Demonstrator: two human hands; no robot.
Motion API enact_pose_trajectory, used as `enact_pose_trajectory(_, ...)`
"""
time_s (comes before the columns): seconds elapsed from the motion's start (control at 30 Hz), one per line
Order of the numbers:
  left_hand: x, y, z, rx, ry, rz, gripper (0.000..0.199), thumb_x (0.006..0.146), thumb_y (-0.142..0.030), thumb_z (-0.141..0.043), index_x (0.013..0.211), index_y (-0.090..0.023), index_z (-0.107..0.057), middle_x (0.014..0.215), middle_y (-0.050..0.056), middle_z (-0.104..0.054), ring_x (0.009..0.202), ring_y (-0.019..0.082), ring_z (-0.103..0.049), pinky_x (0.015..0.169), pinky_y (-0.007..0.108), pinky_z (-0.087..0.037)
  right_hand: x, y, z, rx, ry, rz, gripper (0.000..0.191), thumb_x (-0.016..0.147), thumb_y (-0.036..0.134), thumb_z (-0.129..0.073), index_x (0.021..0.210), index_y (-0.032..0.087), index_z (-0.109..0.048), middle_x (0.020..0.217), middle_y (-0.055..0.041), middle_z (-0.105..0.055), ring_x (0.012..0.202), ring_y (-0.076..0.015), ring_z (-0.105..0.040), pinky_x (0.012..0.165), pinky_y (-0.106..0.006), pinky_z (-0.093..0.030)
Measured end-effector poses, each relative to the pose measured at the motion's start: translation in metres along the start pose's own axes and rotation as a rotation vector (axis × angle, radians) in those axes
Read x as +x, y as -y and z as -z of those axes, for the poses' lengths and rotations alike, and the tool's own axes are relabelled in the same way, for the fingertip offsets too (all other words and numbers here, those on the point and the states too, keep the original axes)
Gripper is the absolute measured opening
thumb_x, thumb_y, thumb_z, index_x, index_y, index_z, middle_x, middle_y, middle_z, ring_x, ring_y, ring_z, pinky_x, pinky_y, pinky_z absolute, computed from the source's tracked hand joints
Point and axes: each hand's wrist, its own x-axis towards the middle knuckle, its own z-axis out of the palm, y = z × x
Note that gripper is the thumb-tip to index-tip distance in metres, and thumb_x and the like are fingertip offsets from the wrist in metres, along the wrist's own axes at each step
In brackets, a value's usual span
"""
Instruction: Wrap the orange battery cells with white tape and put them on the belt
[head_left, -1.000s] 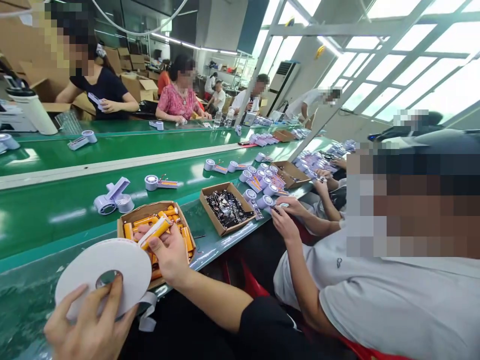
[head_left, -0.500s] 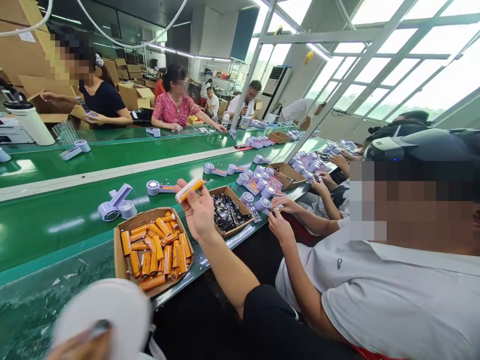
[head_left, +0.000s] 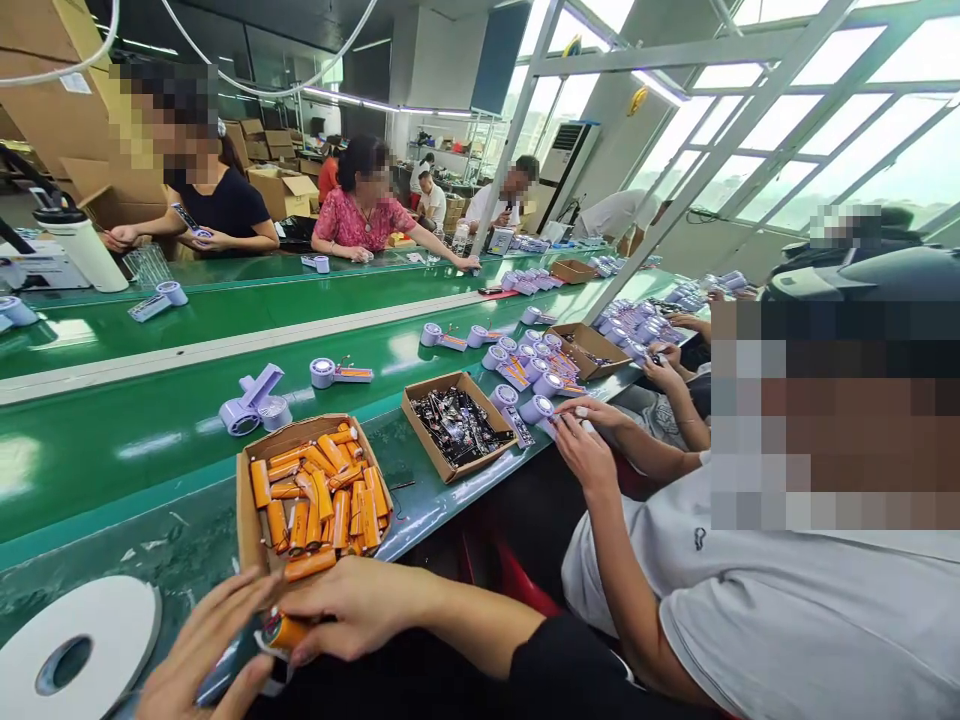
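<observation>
Low in the view, my right hand [head_left: 364, 605] is closed on an orange cylindrical battery [head_left: 283, 632], with its end turned towards me. A white strip shows at the battery's lower side, partly hidden by fingers. Close on the left, my left hand [head_left: 206, 650] has its fingers stretched out and slightly blurred, with thumb and fingertips apart around the battery's end; whether they touch it I cannot tell. At the lower left a roll of white tape [head_left: 120, 640] lies flat on the bench. Just beyond my hands stands a cardboard tray [head_left: 247, 500] full of orange batteries [head_left: 330, 490].
A second cardboard tray [head_left: 420, 430] holds black circuit boards. Purple handheld fan bodies [head_left: 255, 400] lie along the green conveyor belt [head_left: 150, 440]. To my right a co-worker in a white shirt [head_left: 787, 610] handles a fan part. Other people sit across the line.
My right hand has come down and left with the battery, from above the trays to the bench's near edge. My left hand has left the tape roll, which now lies flat, and moved beside the battery.
</observation>
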Motion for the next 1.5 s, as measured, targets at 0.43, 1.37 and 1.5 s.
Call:
enact_pose_trajectory(0.43, 0.048, -0.051, -0.011, -0.524, 0.185, 0.252, 0.020, 0.103, -0.035, -0.073, 0.091, -0.026, -0.086, 0.092, 0.007, -0.084, 0.089, 0.022, -0.082, 0.083, 0.031, -0.068, -0.018, -0.020, -0.007, 0.057, 0.155, 0.057, 0.029, 0.102, 0.028, -0.076, 0.128, 0.018, -0.071, 0.133, -0.0149, -0.078, 0.134, -0.0263, -0.072, 0.113, -0.032, -0.056)
enact_pose_trajectory(1.37, 0.301, 0.112, -0.086, 0.575, 0.398, 0.661, 0.075, 0.106, -0.069, -0.026, 0.164, -0.031, -0.056, 0.171, 0.019, -0.048, 0.148, 0.051, -0.052, 0.114, 0.068, -0.049, -0.070, -0.092, -0.029, 1.318, -0.417, -0.177, 0.082, 0.067, 0.052, -0.105, 0.129, 0.019, -0.063, 0.088, -0.0055, -0.080, 0.079, -0.0244, -0.081, 0.079, -0.038, -0.062)
enact_pose_trajectory(1.5, 0.307, 0.129, -0.074, 0.613, 0.417, 0.753, 0.082, 0.101, -0.070, -0.032, 0.159, -0.017, -0.059, 0.148, 0.029, -0.065, 0.131, 0.053, -0.066, 0.104, 0.065, -0.054, -0.079, -0.092, -0.034, 1.292, -0.443, -0.213, 0.080, 0.067, 0.055, -0.105, 0.128, 0.022, -0.065, 0.088, -0.0055, -0.080, 0.080, -0.0245, -0.081, 0.076, -0.036, -0.059)
